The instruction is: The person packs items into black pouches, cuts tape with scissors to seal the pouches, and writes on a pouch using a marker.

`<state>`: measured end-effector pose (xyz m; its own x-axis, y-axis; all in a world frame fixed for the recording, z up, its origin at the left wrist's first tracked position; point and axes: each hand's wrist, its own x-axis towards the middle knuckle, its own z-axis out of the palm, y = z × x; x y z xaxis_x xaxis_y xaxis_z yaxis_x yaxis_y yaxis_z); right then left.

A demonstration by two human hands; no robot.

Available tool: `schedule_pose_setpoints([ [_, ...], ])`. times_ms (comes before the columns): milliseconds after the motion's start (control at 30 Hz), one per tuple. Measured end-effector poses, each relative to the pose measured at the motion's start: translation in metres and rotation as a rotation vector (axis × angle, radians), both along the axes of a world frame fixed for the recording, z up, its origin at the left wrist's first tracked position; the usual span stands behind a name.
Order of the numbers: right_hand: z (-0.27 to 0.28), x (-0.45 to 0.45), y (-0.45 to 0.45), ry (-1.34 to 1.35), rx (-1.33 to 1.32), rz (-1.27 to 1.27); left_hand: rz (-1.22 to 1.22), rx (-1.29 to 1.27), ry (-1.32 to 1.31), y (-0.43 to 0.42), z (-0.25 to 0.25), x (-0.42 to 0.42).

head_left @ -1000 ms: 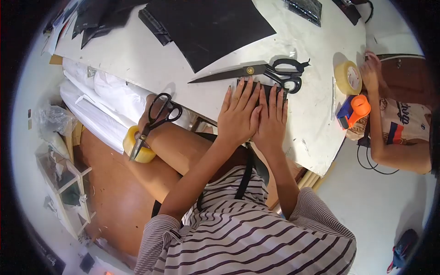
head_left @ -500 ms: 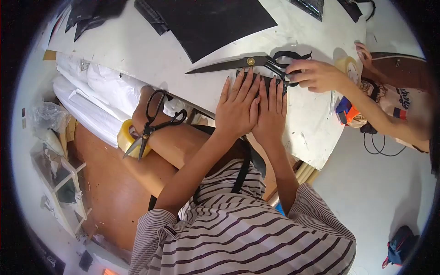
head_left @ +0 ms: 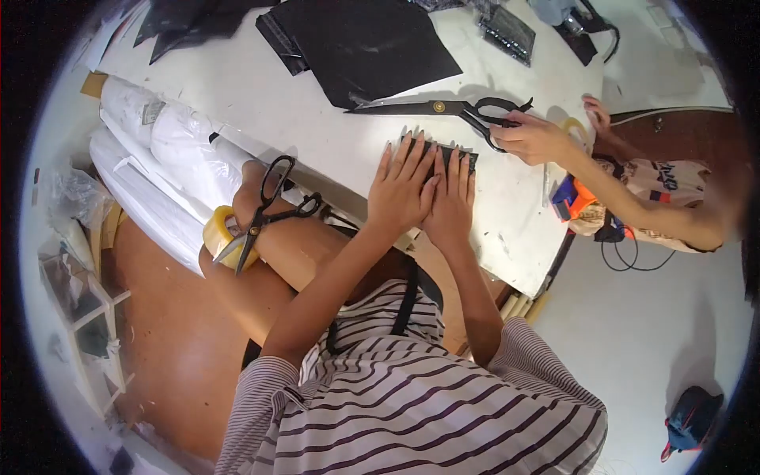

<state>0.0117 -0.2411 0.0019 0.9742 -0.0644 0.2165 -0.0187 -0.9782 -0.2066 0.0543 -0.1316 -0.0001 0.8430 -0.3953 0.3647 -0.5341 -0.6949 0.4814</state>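
Both my hands lie flat over a small black folded sheet (head_left: 473, 163) near the table's edge, covering most of it. My left hand (head_left: 402, 190) has its fingers stretched out across the sheet's left part. Beside it, my right hand (head_left: 451, 202) rests with straight fingers on the right part, the two thumbs close together. Just beyond my fingertips are large black tailor's shears (head_left: 440, 107), their blades pointing left. Another person's hand (head_left: 532, 139) is at the shears' handles. Across my legs lie smaller black scissors (head_left: 255, 226), by a roll of yellowish tape (head_left: 217, 231).
Large black sheets (head_left: 372, 47) lie farther back on the white table (head_left: 522, 229). A clear-wrapped black packet (head_left: 508, 35) is at the back right. White wrapped rolls (head_left: 146, 190) stand left of my legs. A second tape roll (head_left: 576, 130) is near the other person.
The view has shifted a little. The other person's hand and the shears are now farther from my fingertips, with a wider gap. My hands stay flat on the black sheet.
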Motion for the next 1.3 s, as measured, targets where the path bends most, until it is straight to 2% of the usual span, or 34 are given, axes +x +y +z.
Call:
schedule_pose_setpoints([
  [133, 0.004, -0.004, -0.005, 0.008, 0.054, 0.013, -0.010, -0.045, -0.018, 0.003, -0.004, -0.004],
  [200, 0.008, -0.001, -0.018, 0.068, 0.327, 0.068, -0.005, -0.039, -0.054, 0.003, -0.006, -0.002],
  [233, 0.001, 0.000, -0.023, -0.041, 0.357, 0.038, -0.010, -0.083, -0.003, 0.003, -0.008, -0.001],
  [333, 0.017, 0.003, -0.020, -0.092, 0.232, 0.039, -0.062, -0.130, 0.024, 0.003, -0.001, 0.000],
  [433, 0.000, 0.005, -0.019, -0.033, 0.159, 0.049, -0.132, -0.115, -0.018, -0.007, -0.003, 0.000],
  [667, 0.003, 0.010, -0.018, 0.007, 0.106, -0.025, -0.136, -0.053, 0.028, -0.015, -0.007, 0.006],
  [767, 0.000, 0.008, -0.021, -0.070, 0.142, 0.037, -0.096, -0.059, -0.014, -0.017, -0.008, 0.004],
  [867, -0.004, 0.011, -0.022, -0.041, 0.193, 0.038, -0.094, -0.061, 0.052, -0.016, -0.007, 0.006],
  [933, -0.002, 0.014, -0.009, -0.008, 0.242, 0.035, -0.081, 0.000, 0.008, -0.005, -0.011, 0.006],
  [1000, 0.001, 0.012, -0.025, 0.005, 0.230, 0.066, -0.102, -0.107, -0.014, -0.015, -0.010, 0.005],
  [1067, 0.008, 0.007, -0.047, 0.079, 0.386, 0.199, -0.108, -0.078, -0.063, -0.020, -0.008, 0.006],
  [1100, 0.006, 0.006, -0.062, 0.030, 0.536, 0.187, -0.112, -0.015, -0.102, -0.015, -0.004, 0.007],
  [1133, -0.013, 0.003, -0.089, -0.198, 0.231, 0.173, -0.107, 0.061, -0.136, -0.006, 0.000, 0.008],
  [1167, 0.023, 0.002, -0.100, -0.234, 0.131, 0.163, -0.090, 0.076, -0.105, -0.001, 0.008, 0.006],
  [1200, 0.027, -0.003, -0.113, -0.285, 0.151, -0.116, -0.085, 0.088, -0.110, 0.006, 0.013, 0.000],
  [1233, 0.021, -0.004, -0.137, -0.332, 0.017, -0.238, -0.074, 0.088, -0.088, 0.006, 0.017, -0.009],
  [1267, 0.012, -0.006, -0.159, -0.334, 0.006, -0.265, -0.073, 0.082, -0.070, 0.001, 0.021, -0.019],
  [1300, 0.006, -0.007, -0.173, -0.256, -0.094, -0.353, -0.129, 0.037, 0.040, 0.000, 0.024, -0.028],
])
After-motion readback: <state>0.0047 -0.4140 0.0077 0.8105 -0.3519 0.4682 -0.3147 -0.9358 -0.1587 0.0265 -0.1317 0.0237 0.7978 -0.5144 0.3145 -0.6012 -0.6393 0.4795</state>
